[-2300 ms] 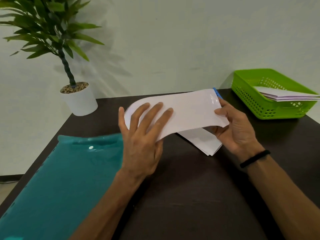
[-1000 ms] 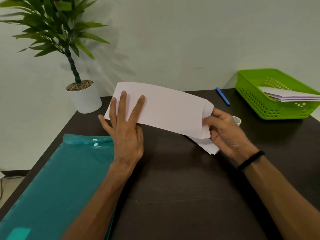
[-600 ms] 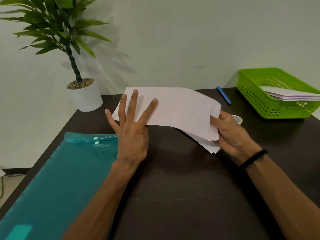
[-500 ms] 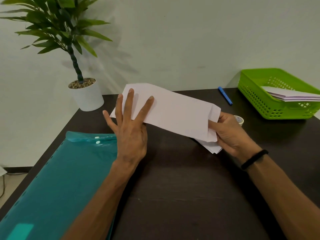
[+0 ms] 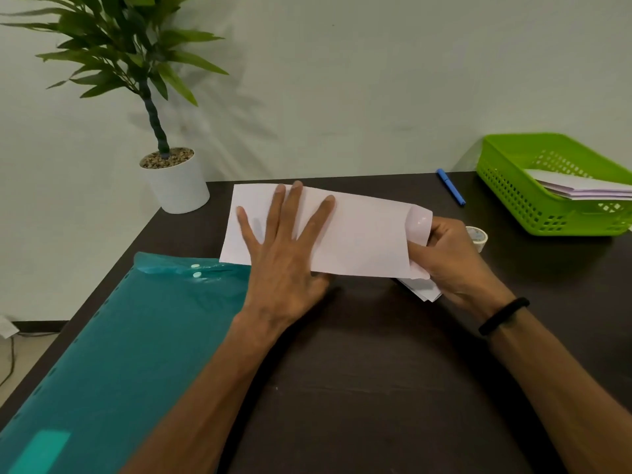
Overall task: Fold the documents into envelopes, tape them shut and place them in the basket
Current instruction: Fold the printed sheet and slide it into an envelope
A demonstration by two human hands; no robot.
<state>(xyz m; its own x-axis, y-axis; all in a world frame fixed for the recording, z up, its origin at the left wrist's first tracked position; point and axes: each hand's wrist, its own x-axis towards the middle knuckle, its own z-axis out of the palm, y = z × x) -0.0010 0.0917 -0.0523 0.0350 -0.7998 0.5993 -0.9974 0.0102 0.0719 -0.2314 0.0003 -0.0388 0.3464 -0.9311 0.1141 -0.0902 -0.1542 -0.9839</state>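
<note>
On the dark table [image 5: 359, 388] we pinned the folded document [image 5: 362, 234] with our left hand [image 5: 284, 265], fingers spread flat; our right hand [image 5: 451, 258] pinched its right end. We judged folding underway; creasing comes next, then taping.

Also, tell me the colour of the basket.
Bright green basket, clearest in the head view.

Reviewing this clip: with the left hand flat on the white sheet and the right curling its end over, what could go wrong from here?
1. The left hand presses only the far end of the sheet; the right hand rolling the other end could skew the fold.
2. The sheet overlaps the teal folder and loose papers, so creasing may be uneven.
3. The tape roll beside the right hand could get knocked.
</note>
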